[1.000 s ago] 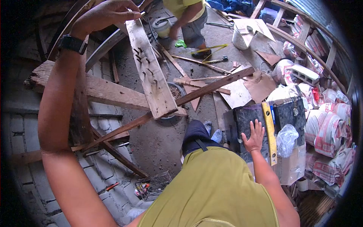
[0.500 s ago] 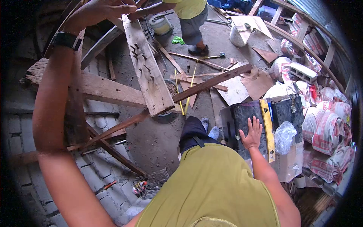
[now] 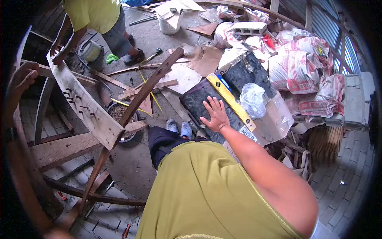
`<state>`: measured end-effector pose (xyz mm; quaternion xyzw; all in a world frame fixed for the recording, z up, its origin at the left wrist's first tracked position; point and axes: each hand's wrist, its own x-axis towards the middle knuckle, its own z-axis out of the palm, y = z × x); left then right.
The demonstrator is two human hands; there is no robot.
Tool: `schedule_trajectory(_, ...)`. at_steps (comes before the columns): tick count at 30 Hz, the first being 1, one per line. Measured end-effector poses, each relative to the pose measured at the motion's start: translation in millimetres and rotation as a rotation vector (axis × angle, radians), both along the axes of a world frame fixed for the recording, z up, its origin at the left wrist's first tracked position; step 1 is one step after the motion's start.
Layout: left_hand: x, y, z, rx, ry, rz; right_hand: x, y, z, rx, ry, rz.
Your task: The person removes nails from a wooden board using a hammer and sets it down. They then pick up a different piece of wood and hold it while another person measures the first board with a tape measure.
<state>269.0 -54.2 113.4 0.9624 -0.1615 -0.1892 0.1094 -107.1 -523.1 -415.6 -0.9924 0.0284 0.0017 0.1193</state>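
My right hand (image 3: 217, 114) lies flat on the black lid of a box (image 3: 195, 99), fingers spread and holding nothing. Just beside it on the lid are a yellow spirit level (image 3: 229, 99) and a crumpled clear plastic bag (image 3: 252, 100). At the dim left edge my left hand (image 3: 24, 77) is raised with its fingers loosely bent, apparently empty, left of a pale plank (image 3: 83, 105) with several nails sticking out. A co-worker's hands (image 3: 59, 55) are at the plank's far end. The plank's near end meets a dark, slanting wooden strip (image 3: 133, 115).
A thick beam (image 3: 67, 149) runs below the plank. Several cement sacks (image 3: 302, 71) and a hollow block (image 3: 248, 28) are piled at the right. Buckets (image 3: 90, 51), a tape measure (image 3: 158, 51) and wood scraps cover the floor near the co-worker.
My view has turned right, so the plank, co-worker and box appear further left. My left hand now shows lower, at the left edge. My right hand stays on the box.
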Motion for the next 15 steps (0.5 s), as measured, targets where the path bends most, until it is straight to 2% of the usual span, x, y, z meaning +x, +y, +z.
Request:
schedule_trajectory(4,4.1,11.7,-5.6,-0.077,0.001,-0.015,-0.9,-1.2,0.4,-0.005,-0.007,0.002)
schedule_trajectory(9,22.0,37.9,-28.4,0.030,-0.267,-0.054,-0.5,-1.3,-1.2,-0.013,0.003,0.004)
schedule_trajectory(12,19.4,30.6,-20.4,0.081,-0.168,-0.083,-0.2,-0.9,1.0,-0.002,0.012,0.002)
schedule_trajectory(15,28.6,45.6,-27.7,0.095,-0.260,-0.097,0.0,-0.6,3.4,0.005,0.003,0.007)
